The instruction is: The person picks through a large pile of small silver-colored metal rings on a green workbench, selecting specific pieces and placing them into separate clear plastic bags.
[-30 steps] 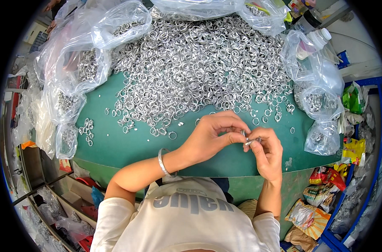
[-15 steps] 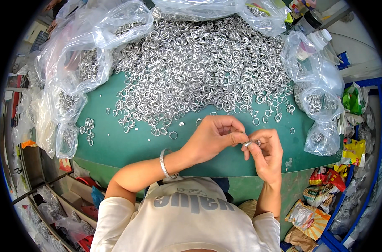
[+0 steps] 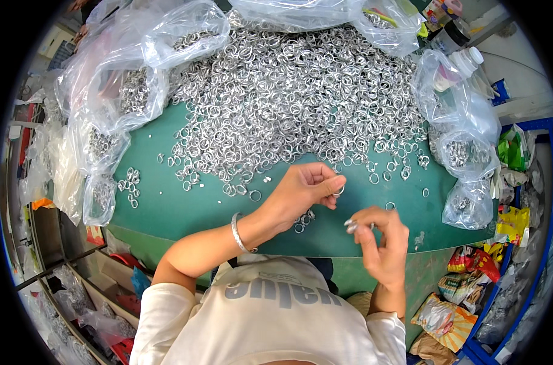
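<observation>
A big heap of silver rings [image 3: 288,97] spreads over the green table [image 3: 179,213]. Just in front of it, my left hand [image 3: 307,190] pinches a silver ring [image 3: 339,191] between thumb and fingers. Below that wrist lies a small cluster of rings [image 3: 299,226], partly covered by the hand. To the right, my right hand [image 3: 383,240] is closed with bent fingers on small silver pieces [image 3: 350,226] at its fingertips; they look like rings, but their exact shape is blurred. A single ring [image 3: 390,205] rests on the table just beyond the right hand.
Clear plastic bags with rings line the left side [image 3: 115,115] and right side [image 3: 468,152] of the heap. A small group of rings [image 3: 130,185] lies at the left. A white-capped bottle [image 3: 468,61] stands at the back right. Colourful packets [image 3: 449,319] sit on a blue-framed shelf.
My hands have moved apart from where they met. The left has shifted slightly left with a ring in its pinch; the right has lowered. A ring cluster under the left wrist now shows.
</observation>
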Motion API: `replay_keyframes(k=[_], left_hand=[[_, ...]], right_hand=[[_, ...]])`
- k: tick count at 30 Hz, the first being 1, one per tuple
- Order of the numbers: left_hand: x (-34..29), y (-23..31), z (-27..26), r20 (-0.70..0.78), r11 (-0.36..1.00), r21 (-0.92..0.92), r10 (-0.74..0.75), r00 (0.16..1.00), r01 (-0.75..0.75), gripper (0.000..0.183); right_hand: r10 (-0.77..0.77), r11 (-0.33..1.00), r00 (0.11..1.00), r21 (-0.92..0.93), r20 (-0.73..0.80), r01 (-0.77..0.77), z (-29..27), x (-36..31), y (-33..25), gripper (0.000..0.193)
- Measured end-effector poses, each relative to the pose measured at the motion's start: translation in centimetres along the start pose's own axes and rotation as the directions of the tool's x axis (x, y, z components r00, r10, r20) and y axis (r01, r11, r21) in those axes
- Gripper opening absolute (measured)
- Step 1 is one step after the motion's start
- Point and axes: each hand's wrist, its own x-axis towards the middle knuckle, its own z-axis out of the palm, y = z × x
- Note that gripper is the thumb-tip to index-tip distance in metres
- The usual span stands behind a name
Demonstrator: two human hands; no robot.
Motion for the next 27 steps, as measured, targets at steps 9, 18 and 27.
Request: replay_keyframes(k=[9, 18, 27], left_hand=[[-0.8, -1.1, 0.4, 0.013, 0.979, 0.171, 0.112, 0.994, -0.113, 0.018], [-1.7, -1.0, 1.0, 0.136, 0.549, 0.724, 0.481, 0.866, -0.419, 0.015], [-2.3, -1.2, 0.9, 0.351, 0.079, 0.861, 0.622, 0.700, -0.502, 0.021]], right_hand=[[0.368, 0.890, 0.930, 0.286, 0.011, -0.356, 0.7, 0.5, 2.7, 0.013], [0.386, 0.728, 0.918, 0.580, 0.095, -0.366, 0.6, 0.6, 3.3, 0.024], [0.303, 0.894, 0.938, 0.391, -0.168, -0.219, 2.0, 0.2, 1.7, 0.026]])
